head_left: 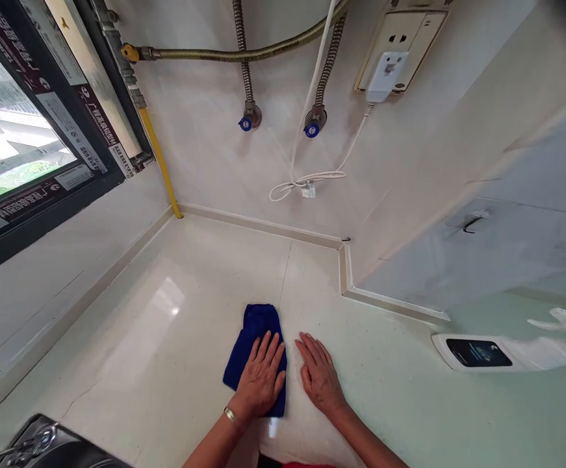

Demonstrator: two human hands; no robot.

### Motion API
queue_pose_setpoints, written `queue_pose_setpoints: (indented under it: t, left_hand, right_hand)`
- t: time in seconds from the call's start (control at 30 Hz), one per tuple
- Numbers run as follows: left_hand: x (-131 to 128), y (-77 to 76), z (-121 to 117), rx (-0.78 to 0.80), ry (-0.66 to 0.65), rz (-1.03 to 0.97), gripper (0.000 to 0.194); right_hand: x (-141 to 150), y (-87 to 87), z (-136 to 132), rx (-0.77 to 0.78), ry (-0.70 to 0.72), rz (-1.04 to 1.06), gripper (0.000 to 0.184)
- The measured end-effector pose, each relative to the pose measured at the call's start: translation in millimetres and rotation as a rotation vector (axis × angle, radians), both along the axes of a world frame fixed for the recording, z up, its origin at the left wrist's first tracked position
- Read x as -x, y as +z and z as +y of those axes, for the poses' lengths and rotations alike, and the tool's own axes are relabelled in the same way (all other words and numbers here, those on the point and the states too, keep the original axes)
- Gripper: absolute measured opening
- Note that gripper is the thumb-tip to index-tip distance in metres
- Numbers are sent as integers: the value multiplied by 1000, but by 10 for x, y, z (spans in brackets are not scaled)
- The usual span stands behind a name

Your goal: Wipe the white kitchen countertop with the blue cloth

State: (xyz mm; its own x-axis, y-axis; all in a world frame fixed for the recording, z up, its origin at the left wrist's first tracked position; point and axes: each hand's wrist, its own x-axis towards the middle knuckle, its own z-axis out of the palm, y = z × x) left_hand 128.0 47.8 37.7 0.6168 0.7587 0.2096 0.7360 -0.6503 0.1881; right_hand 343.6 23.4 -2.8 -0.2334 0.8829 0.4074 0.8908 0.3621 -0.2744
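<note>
A folded dark blue cloth [240, 356] lies on the pale countertop [205, 273]. Flat on top of it rests my left hand [262, 370], fingers stretched out and slightly apart, with a silver bracelet at the wrist. To the right of the cloth, my right hand [319, 372] lies on the counter with its fingers extended, holding nothing. A small gap separates this hand from the cloth's edge.
At bottom left stands a dark sink or stove edge [43, 435]. A white device with a black screen [479, 352] lies at right. Along the back wall are valves [246, 122], a plugged-in charger [385, 75] with a hanging cord, and a yellow pipe [160, 156]. A window [14, 123] is at left.
</note>
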Motion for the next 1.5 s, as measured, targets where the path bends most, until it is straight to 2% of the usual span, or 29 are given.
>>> queue_pose_setpoints:
  t: [0.1, 0.23, 0.43, 0.53, 0.63, 0.77, 0.87, 1.03, 1.13, 1.27, 1.4, 1.5]
  left_hand:
    - [-276, -69, 320, 0, -7, -80, 62]
    - [-519, -127, 726, 39, 23, -162, 60]
    - [-609, -142, 1385, 65, 51, -222, 53]
    - [-492, -124, 1746, 74, 95, -244, 51]
    - [-256, -94, 2074, 77, 159, -260, 49]
    - [201, -50, 2403, 77, 285, -261, 50]
    - [631, -26, 2537, 76, 387, -249, 52]
    - [1453, 6, 2471, 80, 568, -200, 56]
    - [1933, 55, 2260, 90, 703, -162, 60]
    - [2471, 135, 1845, 110, 892, -115, 65]
    - [2820, 175, 1380, 126, 1065, -90, 68]
    - [2896, 189, 1055, 126, 1180, -94, 69]
  right_hand:
    - [6, 0, -1, 0, -7, -2, 73]
    - [-2, -19, 1, -9, -23, -4, 73]
    - [-41, -40, -16, 27, -16, -37, 72]
    - [-62, -45, -25, 43, -18, -49, 71]
    - [-77, -44, -29, 50, -20, -54, 69]
    - [-86, -32, -30, 55, -15, -55, 68]
    - [-88, -27, -29, 57, -14, -64, 68]
    - [-82, -38, -23, 44, -13, -59, 68]
    - [-67, -43, -14, 30, -19, -43, 68]
    - [-39, -30, 6, 3, -13, -33, 68]
    - [-15, -14, 17, -32, -7, -15, 69]
    - [-2, -19, 22, -56, -9, -4, 68]
